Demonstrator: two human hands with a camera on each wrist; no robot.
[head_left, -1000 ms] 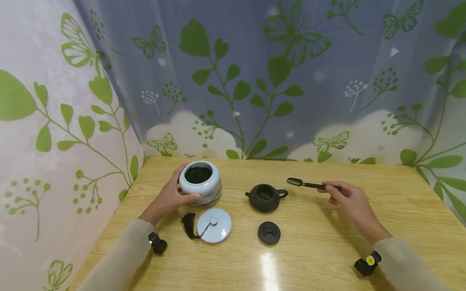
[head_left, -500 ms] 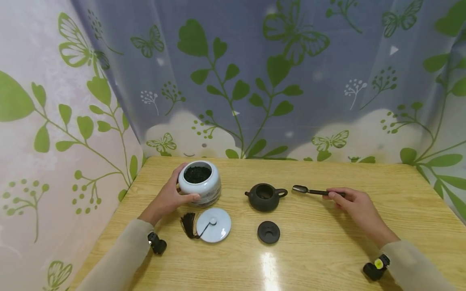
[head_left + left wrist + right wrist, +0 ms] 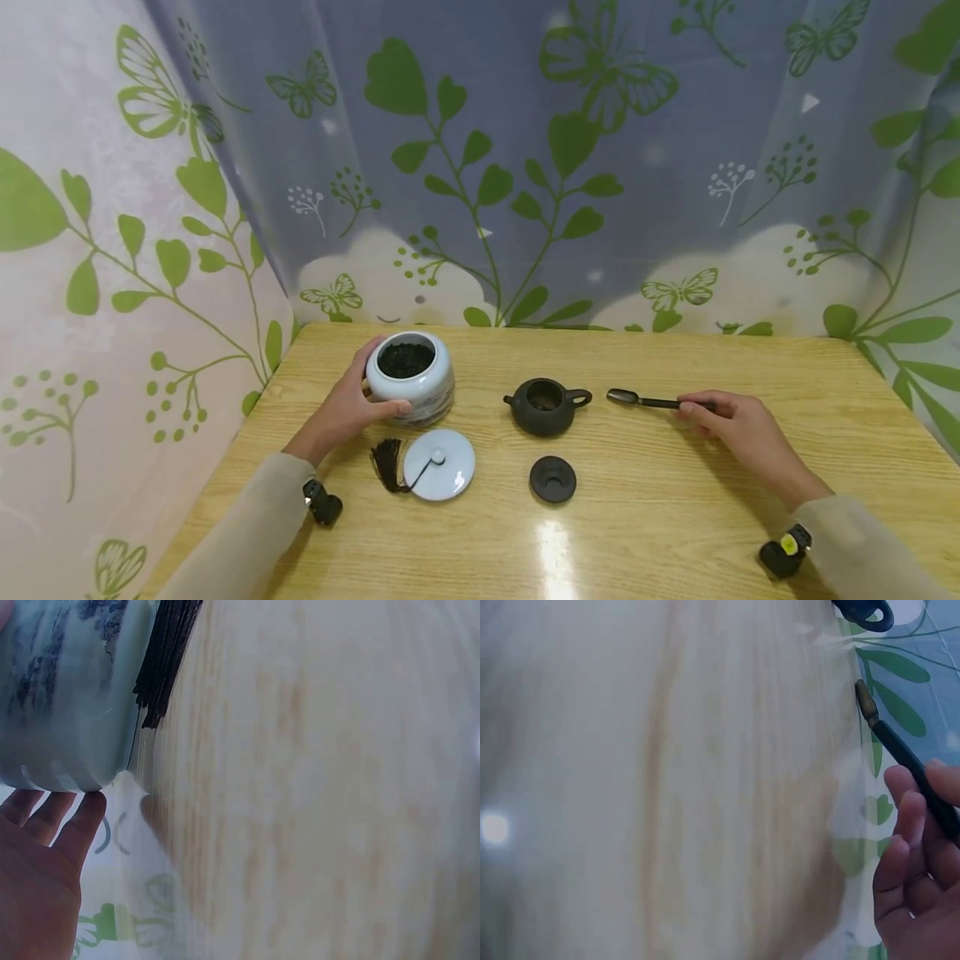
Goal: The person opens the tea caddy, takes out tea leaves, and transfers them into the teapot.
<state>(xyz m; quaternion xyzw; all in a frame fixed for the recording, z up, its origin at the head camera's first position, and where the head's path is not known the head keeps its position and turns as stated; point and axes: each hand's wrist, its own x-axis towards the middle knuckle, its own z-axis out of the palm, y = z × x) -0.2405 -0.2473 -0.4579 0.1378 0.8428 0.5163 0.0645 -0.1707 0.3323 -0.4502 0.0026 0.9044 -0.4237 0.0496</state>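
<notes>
On the left of the table, my left hand (image 3: 347, 414) holds a white porcelain tea jar (image 3: 422, 395) round its side, thumb in front and fingers behind. Dark loose tea leaves (image 3: 407, 360) show through its uncovered mouth. In the left wrist view, fingertips touch the jar (image 3: 64, 712). My right hand (image 3: 738, 427) pinches the dark handle of a small tea scoop (image 3: 658, 403) between thumb and fingers. The scoop's bowl points left toward a dark clay teapot (image 3: 545, 422), apart from the teapot's handle. No lid is on the teapot, and something dark lies inside.
In front of the jar lies its white lid (image 3: 452, 479), with a black tassel (image 3: 387, 465) on its left. A round dark teapot lid (image 3: 553, 492) rests before the teapot. Patterned cloth (image 3: 480, 167) hangs behind the wooden table (image 3: 645, 533).
My right hand has drawn the scoop to the right and slightly down, away from the teapot. The left hand and the jar have stayed in place.
</notes>
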